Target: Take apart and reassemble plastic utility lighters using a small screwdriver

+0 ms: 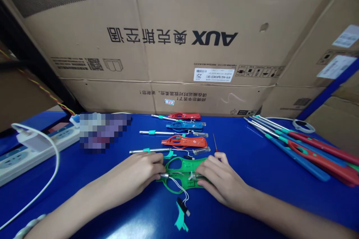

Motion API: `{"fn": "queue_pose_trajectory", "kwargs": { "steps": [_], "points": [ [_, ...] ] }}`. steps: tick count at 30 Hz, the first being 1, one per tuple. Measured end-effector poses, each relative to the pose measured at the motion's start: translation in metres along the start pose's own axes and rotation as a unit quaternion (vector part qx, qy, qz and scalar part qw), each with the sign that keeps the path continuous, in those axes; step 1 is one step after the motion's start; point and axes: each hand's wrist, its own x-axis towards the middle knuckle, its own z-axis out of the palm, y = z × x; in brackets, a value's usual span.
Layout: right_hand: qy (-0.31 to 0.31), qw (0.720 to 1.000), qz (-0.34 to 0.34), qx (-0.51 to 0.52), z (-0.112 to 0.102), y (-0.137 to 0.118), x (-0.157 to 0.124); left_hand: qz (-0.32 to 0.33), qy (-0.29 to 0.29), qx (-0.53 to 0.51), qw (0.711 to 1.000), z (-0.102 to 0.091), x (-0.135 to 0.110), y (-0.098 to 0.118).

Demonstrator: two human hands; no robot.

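Holding the green shell (179, 165) on the blue table (252, 149), just before me, my left hand (140, 173) pinches its tube end with fingers together, and my right hand (221, 181) clamps the other end.

Pale green bangle (29, 226) on bare left forearm (84, 198)

A blue table (266, 157) spread across the near scene. A large cardboard box (157, 15) walled its far edge; smaller cartons (322, 56) stood far right.
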Motion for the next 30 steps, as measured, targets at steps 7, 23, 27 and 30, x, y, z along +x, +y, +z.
{"fn": "queue_pose_trajectory", "kwargs": {
  "steps": [7,23,27,30],
  "points": [
    [0.001,1.000,-0.002,0.002,0.0007,0.0009,-0.0007,0.003,0.008,0.010,1.000,0.0028,-0.0001,-0.0023],
    [0.004,0.999,-0.027,-0.017,0.0010,0.0016,0.0003,0.001,0.006,0.005,1.000,0.0010,0.0000,-0.0017],
    [0.012,0.999,-0.038,-0.029,-0.0006,0.0002,0.0006,-0.005,0.007,0.010,1.000,0.0017,0.0001,-0.0020],
    [0.006,0.998,-0.050,-0.040,-0.0032,-0.0010,0.0013,-0.002,0.016,0.015,1.000,0.0041,-0.0001,-0.0030]
  ]
}}
